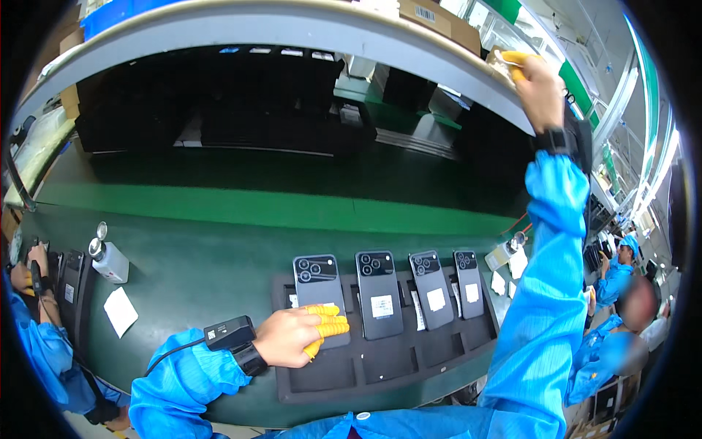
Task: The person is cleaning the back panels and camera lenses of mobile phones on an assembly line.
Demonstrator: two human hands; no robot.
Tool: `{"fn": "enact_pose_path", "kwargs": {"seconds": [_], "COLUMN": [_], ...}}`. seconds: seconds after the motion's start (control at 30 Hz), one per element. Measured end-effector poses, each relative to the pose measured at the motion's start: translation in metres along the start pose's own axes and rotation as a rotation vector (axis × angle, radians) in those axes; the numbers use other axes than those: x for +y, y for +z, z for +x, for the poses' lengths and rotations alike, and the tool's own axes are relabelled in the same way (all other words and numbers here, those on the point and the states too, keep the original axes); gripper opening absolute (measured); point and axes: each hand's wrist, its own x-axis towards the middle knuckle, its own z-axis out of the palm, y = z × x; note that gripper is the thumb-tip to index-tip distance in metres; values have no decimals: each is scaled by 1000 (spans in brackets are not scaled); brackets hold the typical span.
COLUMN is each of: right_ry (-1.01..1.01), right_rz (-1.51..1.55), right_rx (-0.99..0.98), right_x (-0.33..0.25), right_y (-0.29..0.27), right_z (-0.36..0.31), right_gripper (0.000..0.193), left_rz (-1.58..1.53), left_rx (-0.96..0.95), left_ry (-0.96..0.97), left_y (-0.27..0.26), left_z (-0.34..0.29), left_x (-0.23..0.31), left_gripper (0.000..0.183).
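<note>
My left hand [289, 338], with yellow finger cots, reaches across the lower back of the leftmost smartphone [316, 268]. Its fingers extend to the phone's right edge, and the thumb bends by the lower left. This dark phone lies back up on a black compartment tray [314, 379]. To its right lie more dark phones with white labels: one [378, 282] beside it, another [433, 278], and the last [466, 267] at the right end. My right hand [540, 91] is raised to the shelf edge, fingers curled at a small pale item [500, 64] that I cannot make out.
A white pump bottle [110, 262] and a white paper [121, 312] are left of the tray. Another bottle [503, 252] stands right, near paper pieces [499, 284]. The shelf [278, 25] overhangs the green table [219, 260] and carries a cardboard box [442, 22]. Co-workers sit on both sides.
</note>
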Motion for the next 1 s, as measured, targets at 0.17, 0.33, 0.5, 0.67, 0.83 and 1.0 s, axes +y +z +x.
{"fn": "enact_pose_path", "kwargs": {"seconds": [0.17, 0.33, 0.5, 0.67, 0.83, 1.0], "right_ry": [148, 321, 96, 326, 756, 1194], "right_rz": [53, 161, 651, 400, 53, 469], "right_rx": [-277, -768, -204, -457, -913, -785], "right_x": [22, 17, 43, 14, 29, -15], "right_y": [63, 24, 2, -64, -139, -143], "right_z": [48, 71, 6, -178, -384, -428], "right_gripper": [21, 31, 46, 30, 16, 16], "left_rz": [40, -40, -2, 51, 29, 16], "left_rx": [-176, -84, -105, -35, 9, -21], "left_ry": [-143, -61, -73, -45, 26, -23], "left_y": [-3, 8, 12, 6, 0, -3], "left_z": [-6, -7, -11, -8, 0, -1], "left_x": [5, -1, -3, 0, 5, 5], "left_gripper": [48, 49, 51, 57, 53, 48]}}
